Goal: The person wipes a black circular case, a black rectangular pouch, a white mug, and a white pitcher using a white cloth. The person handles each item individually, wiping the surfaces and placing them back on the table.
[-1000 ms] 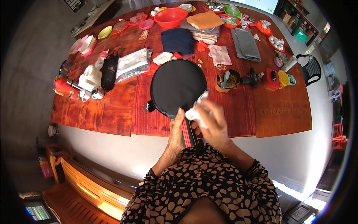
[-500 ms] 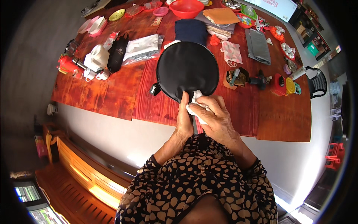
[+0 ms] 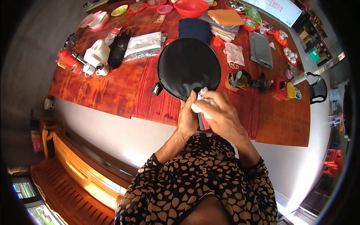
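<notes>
A badminton racket in a round black cover (image 3: 189,67) is held up in front of me over the table's near edge. Its red and grey handle (image 3: 203,122) points back toward my body. Round the lower end of the cover, where the handle comes out, my left hand (image 3: 187,114) is closed, thumb on top. My right hand (image 3: 221,112) pinches a crumpled white cloth (image 3: 202,100) against the cover's lower edge beside the left thumb. Slight blur softens the right fingers. A black tab (image 3: 157,89) sticks out at the cover's left side.
The red-brown wooden table (image 3: 108,88) bears white mugs (image 3: 88,69) and a white jug (image 3: 100,50) at left. Folded cloths (image 3: 225,18) lie behind the racket. At right stand a brown box with a brush (image 3: 237,79) and a yellow-lidded jar (image 3: 290,90). A wooden bench (image 3: 82,165) is lower left.
The cloth in my right hand has shifted slightly right and up along the cover's lower edge. My left hand keeps its hold, and the view has tilted a little.
</notes>
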Demonstrator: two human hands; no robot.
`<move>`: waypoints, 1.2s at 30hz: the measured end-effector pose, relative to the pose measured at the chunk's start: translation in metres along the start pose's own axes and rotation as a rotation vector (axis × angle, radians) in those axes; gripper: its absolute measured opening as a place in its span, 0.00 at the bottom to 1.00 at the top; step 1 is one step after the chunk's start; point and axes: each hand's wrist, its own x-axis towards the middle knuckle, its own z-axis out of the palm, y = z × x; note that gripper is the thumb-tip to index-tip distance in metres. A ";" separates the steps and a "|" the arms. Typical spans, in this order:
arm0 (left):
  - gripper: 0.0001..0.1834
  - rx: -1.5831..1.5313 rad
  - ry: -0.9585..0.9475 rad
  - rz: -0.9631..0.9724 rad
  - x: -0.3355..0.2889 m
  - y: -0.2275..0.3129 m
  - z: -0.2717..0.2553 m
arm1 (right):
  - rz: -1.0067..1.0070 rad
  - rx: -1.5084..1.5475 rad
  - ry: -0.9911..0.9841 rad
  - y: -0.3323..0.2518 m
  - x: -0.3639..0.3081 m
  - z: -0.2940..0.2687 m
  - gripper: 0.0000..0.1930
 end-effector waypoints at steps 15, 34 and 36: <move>0.22 -0.247 -0.136 0.030 0.001 0.018 0.007 | 0.059 0.361 -0.017 0.000 -0.010 0.003 0.16; 0.27 -0.087 -0.052 -0.051 -0.002 0.014 0.009 | 0.206 0.548 -0.159 0.033 -0.065 -0.025 0.11; 0.29 -0.039 0.045 0.026 -0.001 0.006 0.004 | 0.574 0.700 0.085 0.041 -0.068 -0.029 0.10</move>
